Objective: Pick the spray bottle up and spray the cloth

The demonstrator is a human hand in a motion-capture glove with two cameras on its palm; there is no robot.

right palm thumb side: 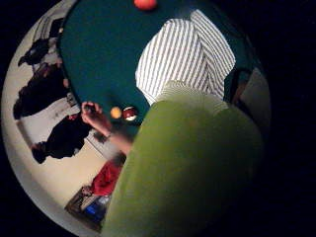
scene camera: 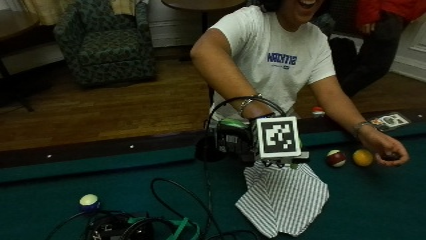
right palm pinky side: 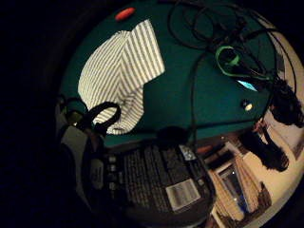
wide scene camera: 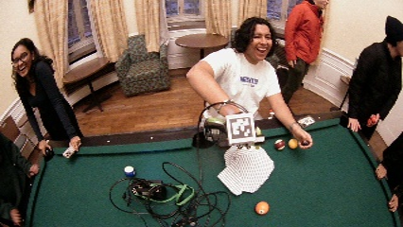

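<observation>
A grey-and-white striped cloth lies crumpled on the green pool table, in front of the person. My gloved right hand hovers just above the cloth's near edge and grips the spray bottle, of which only a green part shows there. In the thumb side palm view the green bottle body fills much of the picture, over the cloth. The little finger side palm view shows the bottle's dark printed label close to the palm, beside the cloth. The nozzle is hidden.
The bare left hand rests on the table beside a red-and-white ball and a yellow ball. A tangle of black cables with a green strap lies across from the cloth. An orange ball and a white-and-blue ball lie further off.
</observation>
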